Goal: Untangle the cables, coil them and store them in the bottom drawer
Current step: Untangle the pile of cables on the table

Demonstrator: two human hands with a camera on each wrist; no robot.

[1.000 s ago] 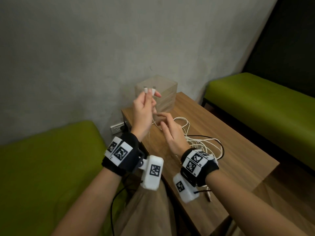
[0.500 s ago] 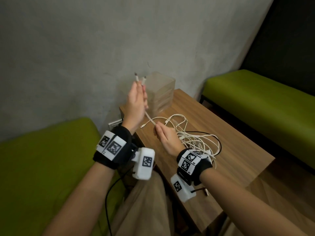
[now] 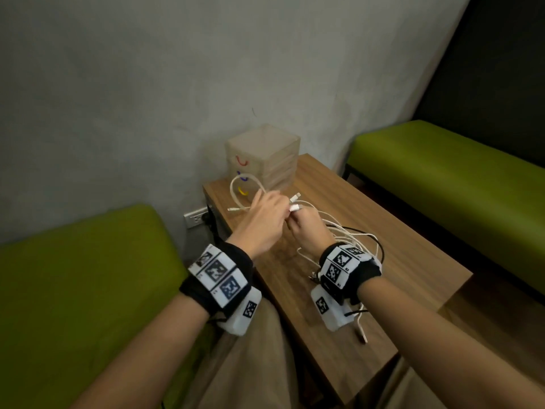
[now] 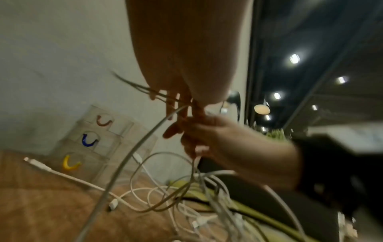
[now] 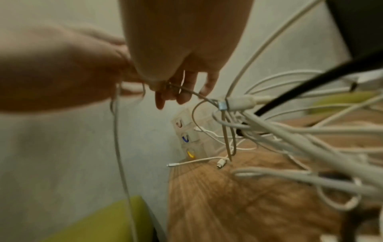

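My left hand [image 3: 262,216] grips a white cable [image 3: 236,184] that curves into one loop in front of the drawer unit [image 3: 274,152]. My right hand [image 3: 306,231] meets it and pinches the same cable near its white connectors [image 3: 295,202]. In the left wrist view my left hand [image 4: 178,114] has its fingers curled round the strands. A tangle of white cables [image 3: 356,240] with a black one [image 3: 382,249] lies on the table under my right wrist. The bottom drawer has a yellow handle [image 3: 243,191] and is closed.
The wooden table [image 3: 383,290] stands against a grey wall between two green benches [image 3: 73,290] [image 3: 457,172]. A wall socket [image 3: 196,218] sits left of the table. One cable end [image 3: 361,332] reaches toward the table's near edge.
My left hand has come down from beside the wall to meet my right hand over the table. The cable it held up straight now forms a loop.
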